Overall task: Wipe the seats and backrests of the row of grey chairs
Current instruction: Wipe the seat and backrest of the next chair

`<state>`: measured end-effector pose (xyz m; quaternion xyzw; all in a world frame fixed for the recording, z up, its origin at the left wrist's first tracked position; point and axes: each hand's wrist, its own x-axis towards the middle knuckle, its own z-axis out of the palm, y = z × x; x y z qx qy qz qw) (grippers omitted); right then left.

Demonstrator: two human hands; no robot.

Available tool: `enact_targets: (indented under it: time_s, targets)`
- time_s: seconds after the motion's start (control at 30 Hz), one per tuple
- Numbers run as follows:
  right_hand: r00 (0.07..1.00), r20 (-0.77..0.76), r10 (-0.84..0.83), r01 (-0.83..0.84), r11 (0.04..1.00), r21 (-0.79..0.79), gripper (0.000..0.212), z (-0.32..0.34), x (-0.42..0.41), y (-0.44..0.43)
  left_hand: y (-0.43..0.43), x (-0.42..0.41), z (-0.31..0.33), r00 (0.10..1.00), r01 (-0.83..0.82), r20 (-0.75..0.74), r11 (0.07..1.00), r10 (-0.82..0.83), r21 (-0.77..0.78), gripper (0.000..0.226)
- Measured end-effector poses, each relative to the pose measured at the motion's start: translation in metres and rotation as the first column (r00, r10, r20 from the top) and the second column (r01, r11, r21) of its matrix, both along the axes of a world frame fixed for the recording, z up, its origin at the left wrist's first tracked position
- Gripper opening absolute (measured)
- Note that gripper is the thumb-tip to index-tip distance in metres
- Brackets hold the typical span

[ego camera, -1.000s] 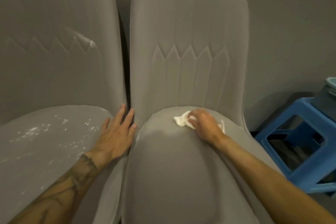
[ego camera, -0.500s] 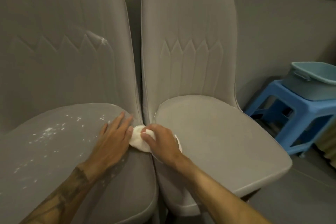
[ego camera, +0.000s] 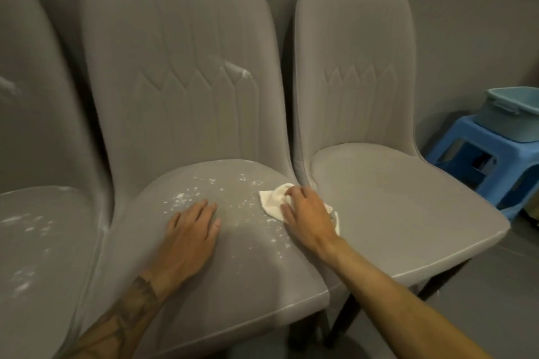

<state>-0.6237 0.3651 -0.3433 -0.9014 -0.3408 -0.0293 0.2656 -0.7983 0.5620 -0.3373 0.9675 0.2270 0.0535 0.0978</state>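
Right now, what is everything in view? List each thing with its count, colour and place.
middle chair: one, grey, centre; white specks on the seat, white smear on the backrest
right chair: one, grey, beside the middle chair; no specks visible on the seat
left chair: one, grey, cut off at the left edge; white patches on the seat
cloth: one, white, on the middle chair's seat near its right edge
stool: one, blue, on the floor at far right
tub: one, pale teal, on the stool
wall: grey, behind the chairs
left hand: flat on the middle seat, left of the cloth
right hand: holds the cloth, fingers curled over it
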Motion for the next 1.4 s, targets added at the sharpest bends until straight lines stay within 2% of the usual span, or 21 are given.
enact_targets:
  time_s: [0.07, 0.13, 0.33, 0.47, 0.57, 0.7, 0.77, 0.83, 0.93, 1.03, 1.13, 1.2, 1.3, 1.4]
  targets:
    - [0.998, 0.050, -0.025, 0.028, 0.997, -0.075, 0.029, -0.004, -0.003, -0.001, 0.017, -0.016, -0.002, 1.000, 0.003, -0.005, 1.000, -0.003, 0.013, 0.096]
    - [0.997, 0.052, -0.051, 0.055, 0.996, -0.067, 0.028, -0.007, -0.005, 0.007, 0.038, -0.027, -0.006, 1.000, -0.005, -0.024, 1.000, 0.005, 0.030, 0.100]
    - [1.000, 0.000, -0.029, 0.029, 0.998, -0.061, 0.028, -0.013, 0.007, 0.047, 0.089, -0.045, -0.010, 0.997, -0.066, -0.039, 0.997, 0.067, 0.027, 0.096]
    - [0.989, 0.000, 0.147, -0.147, 0.985, -0.088, 0.030, -0.016, 0.030, 0.077, 0.110, -0.048, -0.013, 0.996, -0.089, -0.008, 0.996, 0.090, 0.016, 0.087]
    - [0.970, 0.069, 0.233, -0.218, 0.961, -0.172, 0.034, -0.016, 0.057, 0.083, 0.122, -0.048, -0.016, 0.994, -0.108, -0.006, 0.994, 0.108, -0.017, 0.087]
    - [0.991, -0.012, 0.134, -0.134, 0.990, -0.036, 0.035, -0.019, 0.062, 0.096, 0.126, -0.052, -0.021, 0.995, -0.101, 0.012, 0.995, 0.101, -0.023, 0.086]
    - [0.984, -0.021, 0.177, -0.177, 0.984, -0.012, 0.034, -0.022, 0.049, 0.118, 0.124, -0.051, -0.025, 0.995, -0.096, 0.039, 0.995, 0.097, -0.029, 0.082]
    - [0.959, 0.009, 0.285, -0.284, 0.958, -0.024, 0.033, -0.024, 0.032, 0.136, 0.124, -0.052, -0.029, 0.994, -0.087, 0.069, 0.996, 0.089, -0.036, 0.077]
    - [0.917, 0.168, 0.362, -0.348, 0.931, -0.106, 0.033, -0.029, 0.020, 0.132, 0.126, -0.053, -0.031, 0.994, -0.049, 0.096, 0.999, 0.051, -0.019, 0.074]
    - [0.934, 0.235, 0.269, -0.230, 0.956, -0.184, 0.033, -0.024, 0.039, 0.106, 0.127, -0.054, -0.033, 0.995, -0.042, 0.094, 0.999, 0.042, 0.000, 0.077]
    - [0.981, 0.195, -0.013, 0.054, 0.978, -0.204, 0.031, -0.014, 0.062, 0.084, 0.129, -0.054, -0.037, 0.994, -0.045, 0.105, 0.999, 0.044, 0.000, 0.079]
    - [0.984, 0.151, -0.098, 0.124, 0.978, -0.169, 0.030, -0.010, 0.057, 0.090, 0.129, -0.054, -0.039, 0.993, -0.042, 0.112, 0.999, 0.042, -0.005, 0.080]
    - [1.000, 0.026, 0.015, -0.013, 0.997, -0.071, 0.028, -0.010, 0.025, 0.115, 0.129, -0.053, -0.041, 0.991, -0.037, 0.127, 0.999, 0.036, 0.003, 0.080]
    - [0.985, 0.016, 0.174, -0.171, 0.979, -0.107, 0.027, -0.018, 0.008, 0.119, 0.128, -0.054, -0.041, 0.991, -0.028, 0.129, 1.000, 0.028, 0.002, 0.078]
